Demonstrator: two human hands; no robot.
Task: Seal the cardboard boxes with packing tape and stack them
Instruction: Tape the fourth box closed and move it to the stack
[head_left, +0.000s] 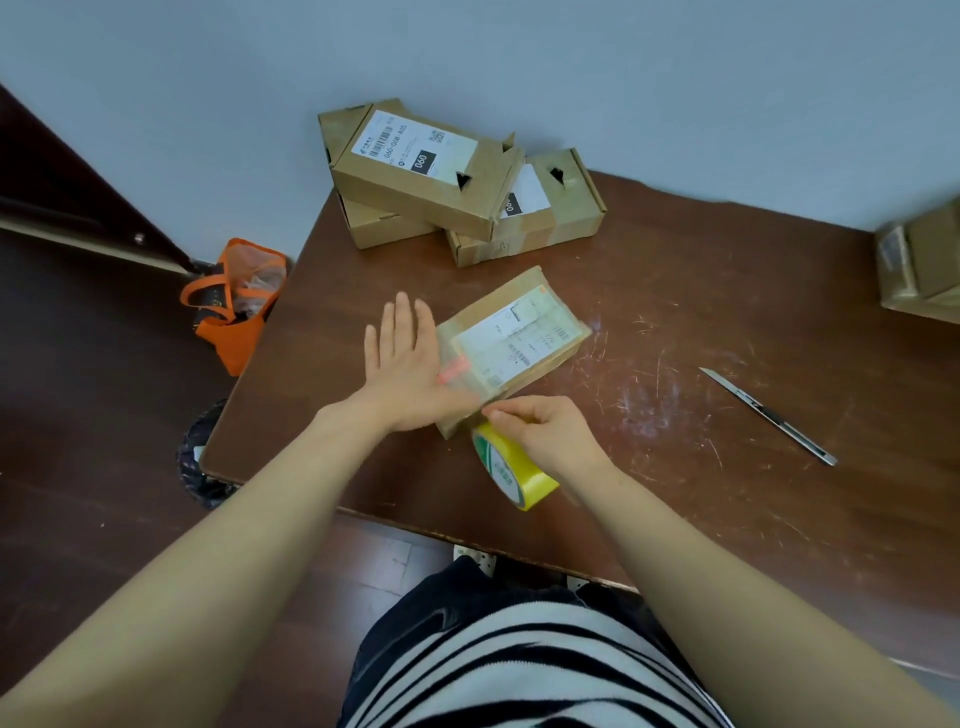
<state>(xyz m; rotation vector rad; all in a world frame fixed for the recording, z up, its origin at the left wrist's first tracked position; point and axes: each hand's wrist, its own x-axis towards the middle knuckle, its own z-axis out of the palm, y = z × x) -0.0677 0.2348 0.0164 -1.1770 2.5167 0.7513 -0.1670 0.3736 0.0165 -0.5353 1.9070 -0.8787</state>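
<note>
A small cardboard box (519, 332) with a white shipping label lies in the middle of the brown table (701, 291). My left hand (402, 364) is flat with straight fingers at the box's left side, its thumb side against the box. My right hand (545, 431) grips a yellow roll of packing tape (511, 465) at the box's near corner, fingertips pinching at the box edge. Three more cardboard boxes sit at the table's far edge, the top one (415, 166) resting across the two below (540, 208).
A metal utility knife (769, 415) lies on the table to the right. Another cardboard box (924, 260) sits at the right edge. On the floor to the left are an orange bag (234, 306) and a dark bin (200, 457).
</note>
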